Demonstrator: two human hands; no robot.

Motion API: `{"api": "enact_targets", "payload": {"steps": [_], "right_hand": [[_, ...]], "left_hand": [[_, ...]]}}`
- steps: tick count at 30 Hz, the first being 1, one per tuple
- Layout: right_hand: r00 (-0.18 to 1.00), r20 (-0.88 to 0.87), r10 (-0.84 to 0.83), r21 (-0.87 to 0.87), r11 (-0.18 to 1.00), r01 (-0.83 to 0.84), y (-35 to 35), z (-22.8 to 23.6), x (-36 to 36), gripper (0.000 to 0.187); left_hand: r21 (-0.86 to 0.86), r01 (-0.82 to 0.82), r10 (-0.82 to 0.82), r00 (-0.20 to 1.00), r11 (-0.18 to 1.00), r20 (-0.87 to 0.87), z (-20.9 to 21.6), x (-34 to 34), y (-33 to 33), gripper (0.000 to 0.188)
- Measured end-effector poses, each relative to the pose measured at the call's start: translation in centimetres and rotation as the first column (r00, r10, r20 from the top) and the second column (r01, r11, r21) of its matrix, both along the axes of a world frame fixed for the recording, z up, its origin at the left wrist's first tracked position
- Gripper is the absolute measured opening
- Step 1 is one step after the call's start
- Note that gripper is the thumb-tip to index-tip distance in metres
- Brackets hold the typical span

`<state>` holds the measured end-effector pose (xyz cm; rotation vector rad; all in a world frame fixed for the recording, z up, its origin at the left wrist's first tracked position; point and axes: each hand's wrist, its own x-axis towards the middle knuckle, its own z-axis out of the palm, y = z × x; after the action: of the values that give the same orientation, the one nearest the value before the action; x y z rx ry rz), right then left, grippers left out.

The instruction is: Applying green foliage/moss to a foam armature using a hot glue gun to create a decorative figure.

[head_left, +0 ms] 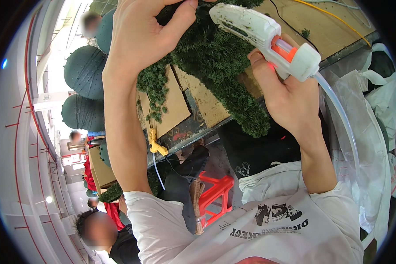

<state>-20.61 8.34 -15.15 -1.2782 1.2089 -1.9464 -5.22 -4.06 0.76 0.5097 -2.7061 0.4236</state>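
Observation:
My right hand point(286, 99) is wrapped round a white glue gun point(259, 33) with an orange part, its nozzle end toward the upper left. A long translucent glue stick point(341, 103) trails from its back. At the top edge my left hand point(156, 33) has thumb and fingers bent together over dark green foliage; the fingertips are cut off by the frame, so what they pinch is hidden. Bushy artificial greenery point(220, 66) lies under and between both hands, one branch hanging over the table's front edge.
Cardboard sheets point(204, 99) cover parts of the table. A yellow glue gun point(156, 143) sits at its edge, left. Below stands a red stool point(218, 196). Large dark green balls point(84, 72) hang or stand at the left. Another person point(99, 231) is at lower left. Plastic bags point(345, 101) are at right.

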Motion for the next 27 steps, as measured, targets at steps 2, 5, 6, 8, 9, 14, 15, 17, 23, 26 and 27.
{"api": "enact_targets", "payload": {"steps": [2, 5, 6, 8, 9, 14, 15, 17, 23, 26, 27], "right_hand": [[0.998, -0.064, -0.018, -0.051, 0.999, 0.015, -0.3, -0.6, -0.4, 0.009], [0.98, -0.197, -0.007, -0.005, 1.0, 0.006, 0.4, -0.1, -0.9, 0.013], [0.964, -0.263, 0.031, 0.091, 0.996, -0.007, 0.6, 0.1, -1.0, 0.018], [0.987, -0.161, -0.014, 0.006, 1.0, 0.015, -0.1, 0.0, -0.5, 0.013], [0.998, -0.052, -0.047, -0.077, 0.996, 0.043, -0.3, -0.1, -0.2, 0.009], [0.983, -0.167, -0.076, -0.081, 0.995, 0.063, -0.5, -0.5, -0.7, 0.01], [0.974, -0.203, -0.105, -0.114, 0.99, 0.083, -0.6, -0.5, -0.8, 0.01], [0.979, -0.185, -0.091, -0.097, 0.993, 0.074, -0.6, -0.4, -0.7, 0.01], [0.987, -0.155, -0.033, 0.006, 0.999, 0.034, 0.0, -0.1, -0.7, 0.009], [0.986, -0.156, -0.056, -0.033, 0.998, 0.052, -0.3, -0.1, -0.6, 0.009], [0.988, -0.139, -0.062, -0.074, 0.996, 0.052, -0.3, -0.2, -0.5, 0.009]], "left_hand": [[0.008, 0.011, -0.011, 1.0, 1.0, -0.002, -0.1, -0.2, 0.0, 0.021], [0.018, 0.098, -0.097, 0.994, 0.995, -0.058, -0.3, 0.0, 0.0, 0.021], [0.005, 0.041, -0.041, 0.999, 0.999, -0.03, -0.2, 0.2, 0.0, 0.022], [-0.013, -0.009, 0.009, 1.0, 1.0, -0.005, 0.0, 0.1, 0.0, 0.022], [-0.013, -0.012, 0.012, 1.0, 1.0, 0.0, 0.0, 0.0, 0.1, 0.022], [-0.01, -0.019, 0.019, 1.0, 1.0, 0.004, -0.1, 0.0, 0.0, 0.022], [-0.009, -0.015, 0.015, 1.0, 1.0, -0.005, -0.1, 0.0, 0.0, 0.022], [-0.008, -0.01, 0.01, 1.0, 1.0, -0.012, -0.1, 0.1, 0.0, 0.022], [-0.024, -0.005, 0.005, 1.0, 1.0, 0.001, -0.1, 0.0, 0.0, 0.022], [-0.023, -0.029, 0.029, 1.0, 0.999, -0.001, -0.1, 0.0, 0.2, 0.022], [-0.024, -0.039, 0.039, 0.999, 0.999, 0.004, -0.1, 0.0, 0.3, 0.022]]}}
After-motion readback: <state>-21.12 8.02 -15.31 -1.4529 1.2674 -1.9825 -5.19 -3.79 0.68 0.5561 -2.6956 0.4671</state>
